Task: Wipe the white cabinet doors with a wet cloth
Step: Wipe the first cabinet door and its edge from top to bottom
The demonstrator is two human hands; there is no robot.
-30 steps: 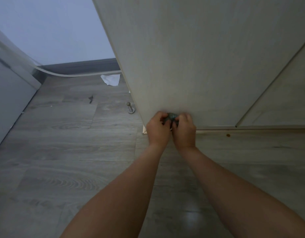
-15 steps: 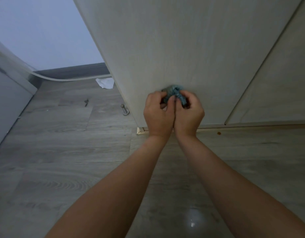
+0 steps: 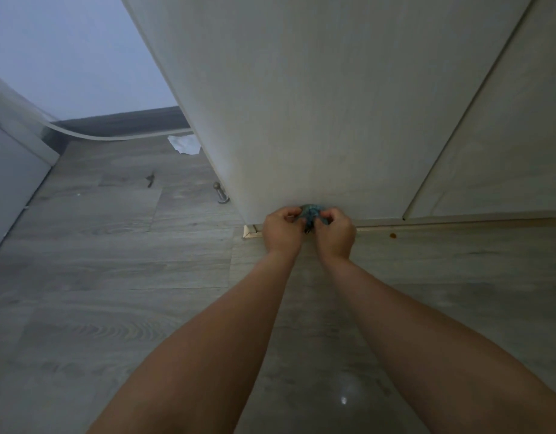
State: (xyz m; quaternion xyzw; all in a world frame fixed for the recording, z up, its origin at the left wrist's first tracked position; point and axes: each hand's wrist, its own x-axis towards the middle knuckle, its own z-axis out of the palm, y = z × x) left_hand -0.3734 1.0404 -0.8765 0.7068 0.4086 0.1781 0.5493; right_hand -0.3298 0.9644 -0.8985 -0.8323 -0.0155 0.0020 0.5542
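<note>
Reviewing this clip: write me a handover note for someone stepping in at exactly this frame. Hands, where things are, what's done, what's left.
Left hand and right hand: both grip the bunched blue cloth, held against the bottom edge of the left cabinet door.
Right cabinet door: beside it, untouched by either hand.
Floor: a white scrap and a metal door stop lie left of the cabinet.
Done: cannot tell how much is wiped; no wet streaks show.
Left: likely the rest of this door, then the right one.
</note>
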